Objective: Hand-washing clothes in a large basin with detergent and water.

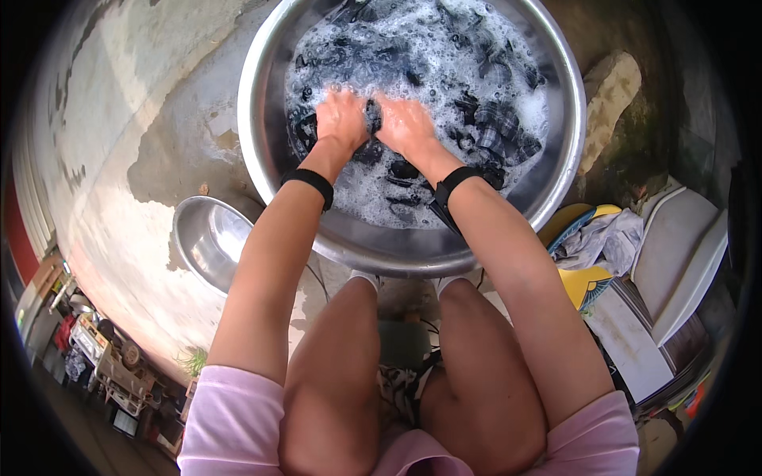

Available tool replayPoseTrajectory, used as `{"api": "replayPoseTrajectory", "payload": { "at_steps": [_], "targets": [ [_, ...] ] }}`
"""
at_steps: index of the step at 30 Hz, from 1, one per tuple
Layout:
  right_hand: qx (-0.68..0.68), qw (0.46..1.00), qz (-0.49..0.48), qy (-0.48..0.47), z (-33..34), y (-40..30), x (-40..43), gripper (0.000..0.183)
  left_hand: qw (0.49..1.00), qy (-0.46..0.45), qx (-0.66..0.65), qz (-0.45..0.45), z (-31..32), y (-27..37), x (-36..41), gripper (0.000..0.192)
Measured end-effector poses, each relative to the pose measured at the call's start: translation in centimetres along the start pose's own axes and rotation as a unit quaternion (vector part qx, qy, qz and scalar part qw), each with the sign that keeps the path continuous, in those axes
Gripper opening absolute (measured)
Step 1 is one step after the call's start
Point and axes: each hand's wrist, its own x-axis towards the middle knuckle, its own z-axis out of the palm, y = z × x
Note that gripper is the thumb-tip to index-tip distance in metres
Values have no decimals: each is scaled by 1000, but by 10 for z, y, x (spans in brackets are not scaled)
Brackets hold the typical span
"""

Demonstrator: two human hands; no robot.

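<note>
A large round metal basin [249, 122] in front of me holds soapy water [369, 65] thick with white suds and dark wet clothes. My left hand [342, 119] and my right hand [407, 124] are side by side at the middle of the basin, knuckles up, fingertips hidden in the foam. Both appear closed on a dark wet cloth [373, 116], part of which shows between them. To the right of my right hand, a dark plaid garment [495, 130] breaks the surface. Black bands circle both wrists.
A small metal bowl [208, 241] rests on the concrete floor left of the basin. On the right lie a long stone [616, 92], a crumpled grey-white cloth [604, 239] on something yellow, and a pale board [628, 342]. A cluttered rack [113, 372] stands far left.
</note>
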Motion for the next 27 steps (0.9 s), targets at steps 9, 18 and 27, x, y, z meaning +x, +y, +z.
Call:
{"api": "replayPoseTrajectory", "payload": {
  "at_steps": [9, 18, 27],
  "targets": [
    [-157, 982, 24, -97, -56, 12, -128, 124, 968, 93, 98, 213, -36, 42, -102, 107],
    [-203, 964, 101, -138, -37, 30, -116, 102, 983, 36, 22, 176, 22, 83, -61, 73],
    [-241, 964, 63, -89, -18, 64, -71, 54, 977, 161, -103, 98, 30, 96, -29, 38]
  ]
}}
